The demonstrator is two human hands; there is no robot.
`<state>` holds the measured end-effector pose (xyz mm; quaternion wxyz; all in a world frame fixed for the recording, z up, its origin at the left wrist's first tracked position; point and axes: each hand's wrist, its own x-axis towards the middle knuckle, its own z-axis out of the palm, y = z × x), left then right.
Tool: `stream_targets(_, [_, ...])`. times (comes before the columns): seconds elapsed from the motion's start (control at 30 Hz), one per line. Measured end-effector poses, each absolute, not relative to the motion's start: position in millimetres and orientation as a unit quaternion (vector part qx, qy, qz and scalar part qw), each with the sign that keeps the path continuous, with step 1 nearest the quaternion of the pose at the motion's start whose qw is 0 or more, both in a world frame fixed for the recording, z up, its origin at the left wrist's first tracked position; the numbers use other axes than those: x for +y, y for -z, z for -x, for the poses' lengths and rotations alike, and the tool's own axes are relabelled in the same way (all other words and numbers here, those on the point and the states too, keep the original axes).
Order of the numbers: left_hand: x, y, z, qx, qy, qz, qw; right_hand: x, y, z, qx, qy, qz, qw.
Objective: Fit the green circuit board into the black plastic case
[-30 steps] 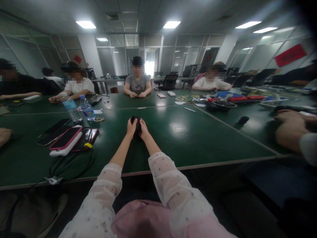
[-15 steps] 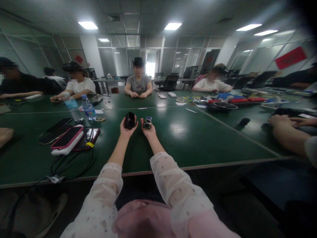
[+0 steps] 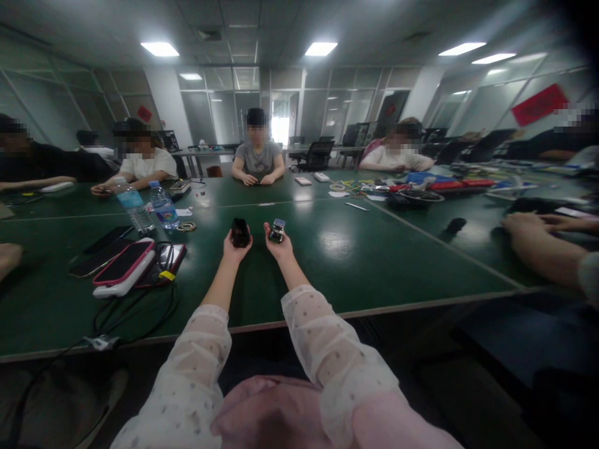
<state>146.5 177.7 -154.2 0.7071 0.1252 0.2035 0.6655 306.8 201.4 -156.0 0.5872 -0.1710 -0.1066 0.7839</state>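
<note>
In the head view, both arms reach out over the green table. My left hand is closed around a black box-like case, its fingers curled up along the sides. A short gap away, my right hand grips a small device with bare electronic parts and a bluish, screen-like top. Its thumb stands at the left side of the device. The two things are apart, and both are held above the tabletop. What kind of device each one is, I cannot make out.
Two plastic bottles stand left of my hands, near a tape-like ring. Closer lie several phones and black cables. A pen and a heap of cables and tools lie right. Other people sit around the table.
The black case in my left hand has turned, so its opening shows less. The right-hand device is tilted slightly differently. The whole view has shifted a little.
</note>
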Motion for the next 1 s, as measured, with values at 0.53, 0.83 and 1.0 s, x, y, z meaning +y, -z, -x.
stream_targets(0.53, [190, 153, -169, 0.349, -0.634, -0.193, 0.662, 208, 142, -284, -0.226, -0.687, 0.291, 0.627])
stream_targets(0.83, [188, 153, -172, 0.327, -0.634, -0.223, 0.665, 198, 144, -276, -0.455, -0.492, 0.321, 0.67])
stream_targets(1.0, [185, 154, -161, 0.268, -0.644, -0.175, 0.695, 198, 146, -278, -0.377, -0.578, 0.327, 0.646])
